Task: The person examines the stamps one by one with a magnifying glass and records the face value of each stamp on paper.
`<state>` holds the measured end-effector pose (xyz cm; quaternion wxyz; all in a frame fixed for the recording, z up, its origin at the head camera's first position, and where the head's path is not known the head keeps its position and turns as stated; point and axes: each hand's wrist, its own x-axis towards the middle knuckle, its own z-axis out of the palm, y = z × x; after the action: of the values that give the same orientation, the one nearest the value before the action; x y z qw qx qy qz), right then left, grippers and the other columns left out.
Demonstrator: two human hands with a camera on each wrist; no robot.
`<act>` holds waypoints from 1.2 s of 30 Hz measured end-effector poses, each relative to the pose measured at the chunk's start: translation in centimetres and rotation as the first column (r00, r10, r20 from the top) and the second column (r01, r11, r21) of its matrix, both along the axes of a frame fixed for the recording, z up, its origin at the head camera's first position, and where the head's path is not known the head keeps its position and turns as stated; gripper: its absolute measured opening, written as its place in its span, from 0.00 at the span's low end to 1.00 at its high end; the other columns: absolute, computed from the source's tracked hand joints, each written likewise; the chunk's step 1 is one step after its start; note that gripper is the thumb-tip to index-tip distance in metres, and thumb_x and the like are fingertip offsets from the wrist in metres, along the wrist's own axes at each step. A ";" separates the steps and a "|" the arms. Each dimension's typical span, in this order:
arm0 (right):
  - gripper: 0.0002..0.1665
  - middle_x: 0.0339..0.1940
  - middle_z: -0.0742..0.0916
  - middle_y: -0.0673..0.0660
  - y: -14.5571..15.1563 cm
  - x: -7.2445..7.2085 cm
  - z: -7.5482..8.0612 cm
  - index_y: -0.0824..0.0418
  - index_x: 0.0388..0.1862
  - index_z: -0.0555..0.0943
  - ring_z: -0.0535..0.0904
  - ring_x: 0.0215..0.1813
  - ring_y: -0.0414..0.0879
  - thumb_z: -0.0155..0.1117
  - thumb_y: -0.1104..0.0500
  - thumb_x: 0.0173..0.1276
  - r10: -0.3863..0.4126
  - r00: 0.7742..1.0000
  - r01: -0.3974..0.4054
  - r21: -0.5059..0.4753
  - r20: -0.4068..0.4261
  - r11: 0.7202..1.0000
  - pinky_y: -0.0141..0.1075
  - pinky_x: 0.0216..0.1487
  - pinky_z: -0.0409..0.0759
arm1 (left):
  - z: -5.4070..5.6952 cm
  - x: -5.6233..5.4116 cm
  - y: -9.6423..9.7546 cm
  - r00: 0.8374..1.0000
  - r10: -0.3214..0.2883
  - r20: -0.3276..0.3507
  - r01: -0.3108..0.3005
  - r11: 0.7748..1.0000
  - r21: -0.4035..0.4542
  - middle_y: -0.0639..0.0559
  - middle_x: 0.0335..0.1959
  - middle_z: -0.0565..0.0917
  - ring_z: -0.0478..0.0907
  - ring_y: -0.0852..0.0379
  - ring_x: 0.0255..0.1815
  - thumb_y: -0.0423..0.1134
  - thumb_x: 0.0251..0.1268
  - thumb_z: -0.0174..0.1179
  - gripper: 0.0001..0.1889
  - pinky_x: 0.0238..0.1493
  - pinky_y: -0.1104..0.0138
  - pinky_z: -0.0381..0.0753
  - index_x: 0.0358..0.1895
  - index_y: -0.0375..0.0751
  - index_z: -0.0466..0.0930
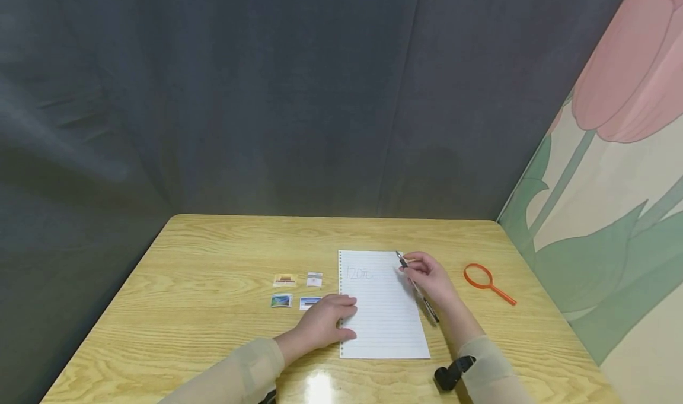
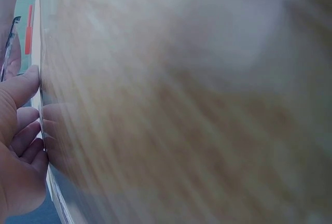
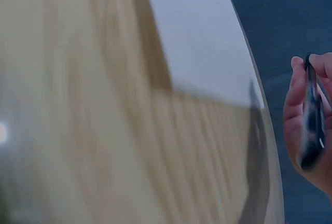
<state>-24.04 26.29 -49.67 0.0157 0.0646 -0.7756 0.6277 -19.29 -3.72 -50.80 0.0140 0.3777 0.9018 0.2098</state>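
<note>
A lined sheet of paper (image 1: 381, 324) with punched holes down its left side lies on the table, with "120元" handwritten near its top. My left hand (image 1: 324, 322) rests on the sheet's left edge, fingers loosely extended; in the left wrist view its fingertips touch the surface. In my right hand (image 1: 431, 278) I pinch a pen (image 1: 425, 303) with a dark grip and clear barrel, over the sheet's right side. The right wrist view shows the pen (image 3: 312, 125) between thumb and fingers, raised above the table. Small stamp-like pictures lie left of the sheet, one partly covered by my left hand.
The small pictures are a yellow-and-red one (image 1: 285, 280), a pale one (image 1: 314, 279), a green-blue one (image 1: 281, 300) and a blue-white one (image 1: 309, 303). An orange magnifying glass (image 1: 503, 295) lies to the right. A dark curtain (image 1: 299, 107) hangs behind the wooden table (image 1: 213, 273).
</note>
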 end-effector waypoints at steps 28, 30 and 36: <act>0.15 0.28 0.81 0.54 8.3 2.4 -0.7 0.64 0.48 0.84 0.74 0.29 0.40 0.71 0.67 0.62 -0.161 0.956 0.260 0.458 -0.243 0.850 0.30 0.28 0.74 | 0.2 0.1 0.1 1.000 0.007 -0.018 -0.008 1.000 -0.011 0.50 0.65 0.77 0.70 0.50 0.68 0.49 0.59 0.70 0.22 0.71 0.62 0.66 0.55 0.43 0.84; 0.15 0.27 0.81 0.52 8.5 2.4 -1.0 0.64 0.47 0.84 0.73 0.29 0.40 0.72 0.67 0.61 -0.154 0.953 0.265 0.473 -0.261 0.840 0.30 0.28 0.74 | 0.1 0.1 0.1 1.000 0.008 -0.018 -0.008 1.000 -0.008 0.50 0.65 0.77 0.70 0.50 0.68 0.49 0.59 0.71 0.22 0.70 0.61 0.66 0.54 0.43 0.84; 0.15 0.25 0.81 0.50 8.9 2.3 -1.7 0.63 0.46 0.85 0.73 0.28 0.39 0.73 0.66 0.59 -0.150 0.944 0.289 0.515 -0.294 0.807 0.30 0.28 0.74 | 0.2 0.1 0.0 1.000 0.007 -0.011 -0.007 1.000 -0.006 0.50 0.65 0.77 0.70 0.50 0.68 0.49 0.59 0.71 0.26 0.70 0.61 0.66 0.59 0.42 0.82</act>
<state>-21.71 35.20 -51.41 0.1628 0.0507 -0.9177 0.3588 -19.19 -3.69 -50.60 0.0096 0.3756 0.9038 0.2049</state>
